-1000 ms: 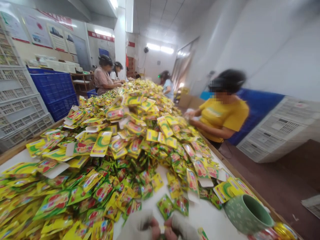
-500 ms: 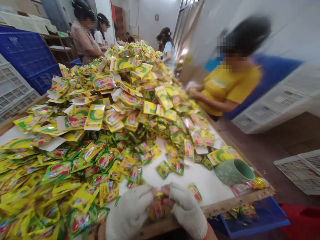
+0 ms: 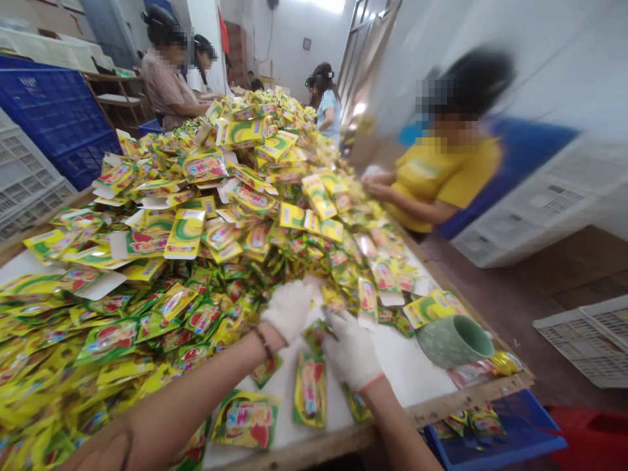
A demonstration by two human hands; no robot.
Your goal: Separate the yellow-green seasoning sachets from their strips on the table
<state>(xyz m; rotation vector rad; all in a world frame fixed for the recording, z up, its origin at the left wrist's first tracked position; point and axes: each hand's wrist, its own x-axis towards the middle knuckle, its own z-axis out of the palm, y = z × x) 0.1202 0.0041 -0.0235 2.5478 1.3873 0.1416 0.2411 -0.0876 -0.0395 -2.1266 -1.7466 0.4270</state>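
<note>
My left hand (image 3: 288,311), in a white glove with bare fingertips, reaches over the near edge of the pile of small yellow-green sachets (image 3: 196,320). Its fingers are stretched out and partly blurred. Close by, my right hand (image 3: 352,353) wears a matching glove; its fingers are apart and touch a small sachet (image 3: 315,335). Just in front of me, one sachet with a watermelon picture (image 3: 310,390) lies on the white tabletop (image 3: 407,386). A larger flat packet (image 3: 245,418) rests left of it, and another sachet (image 3: 357,403) shows partly under my right wrist.
Flattened-looking yellow cartons (image 3: 185,232) are heaped with the sachets. A green cup (image 3: 454,340) lies tilted near the right corner. Below the wooden edge is a blue crate (image 3: 500,445) holding sachets. A co-worker in a yellow top (image 3: 441,170) stands at the right side; others work farther back.
Both hands have moved forward from the table's near edge to the pile. The sachet that was between them now lies on the tabletop, and a larger packet shows beside it.
</note>
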